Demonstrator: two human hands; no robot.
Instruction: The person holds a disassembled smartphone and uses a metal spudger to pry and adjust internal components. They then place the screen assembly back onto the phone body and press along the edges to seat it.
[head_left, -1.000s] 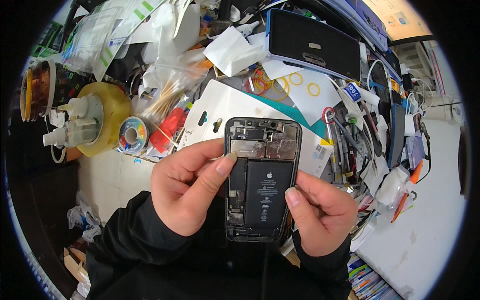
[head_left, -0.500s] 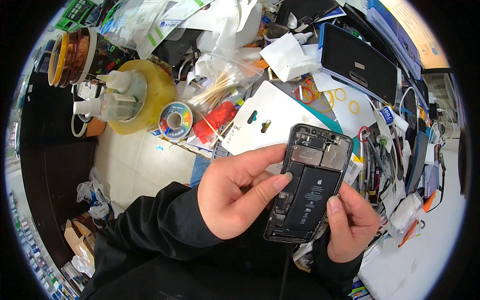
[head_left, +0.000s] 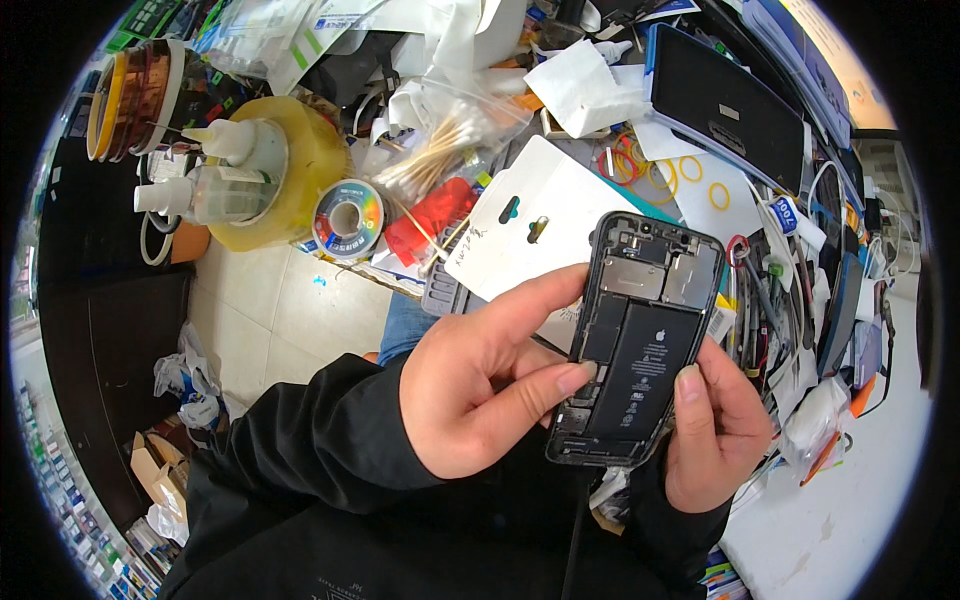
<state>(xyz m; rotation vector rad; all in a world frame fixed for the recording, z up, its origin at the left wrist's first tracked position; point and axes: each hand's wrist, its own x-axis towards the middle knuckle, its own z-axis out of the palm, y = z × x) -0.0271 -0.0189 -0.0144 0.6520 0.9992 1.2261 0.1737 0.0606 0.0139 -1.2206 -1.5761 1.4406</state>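
Holding an opened phone (head_left: 638, 340) between both hands, a person in black sleeves looks down over a crowded workbench. The phone has no screen, so its black battery (head_left: 643, 372) and metal shields face up; it tilts with its top end far and to the right. The left hand (head_left: 480, 390) grasps the phone's left edge, index finger stretched along the frame near the top, thumb pressed on the inner parts beside the battery. The right hand (head_left: 715, 435) grips the lower right edge, thumb lying on the battery's right side (the other fingers are hidden behind the phone).

Just beyond the phone lies a white card (head_left: 535, 225) with hanging slots. Left of the card sit a red packet (head_left: 430, 215) and a clear bag of cotton swabs (head_left: 440, 155). Further left is a small spool of wire (head_left: 346, 218), then a wide roll of yellow tape (head_left: 290, 170) with two clear squeeze bottles (head_left: 205, 190) lying in its middle. At the far left edge stands a roll of amber tape (head_left: 125, 100). To the far right, a black tablet (head_left: 730, 100) rests flat, with yellow rubber bands (head_left: 690, 170) on white paper near it. Tools (head_left: 760, 300) lie to the right of the phone.
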